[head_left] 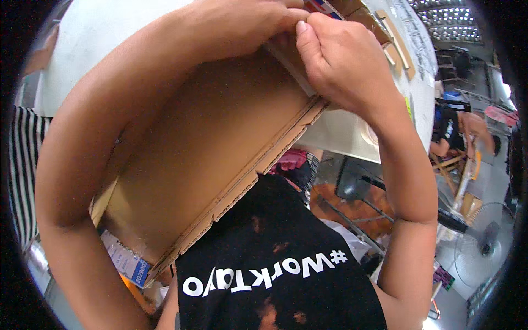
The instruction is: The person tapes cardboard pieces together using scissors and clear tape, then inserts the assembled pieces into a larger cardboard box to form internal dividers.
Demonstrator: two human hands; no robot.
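Observation:
A large brown cardboard box (pixel 181 137) leans against my body, its notched near edge lying across my black shirt. I see into a broad, plain cardboard face. My left arm reaches over the box from the left, and my left hand (pixel 264 22) is at its far end with the fingers closed and partly hidden. Beside it, touching, my right hand (pixel 346 63) is curled closed with the thumb pressed against the index finger. Whatever the fingertips pinch is hidden. A pale strip (pixel 291 66) runs along the box end just below both hands.
A white table (pixel 104 44) lies beneath the box. Cut cardboard pieces (pixel 396 44) sit on it beyond my right hand. At the right are a standing fan (pixel 484 245) and another person (pixel 456 129) bent over some work. Striped cloth (pixel 27 159) hangs at the left.

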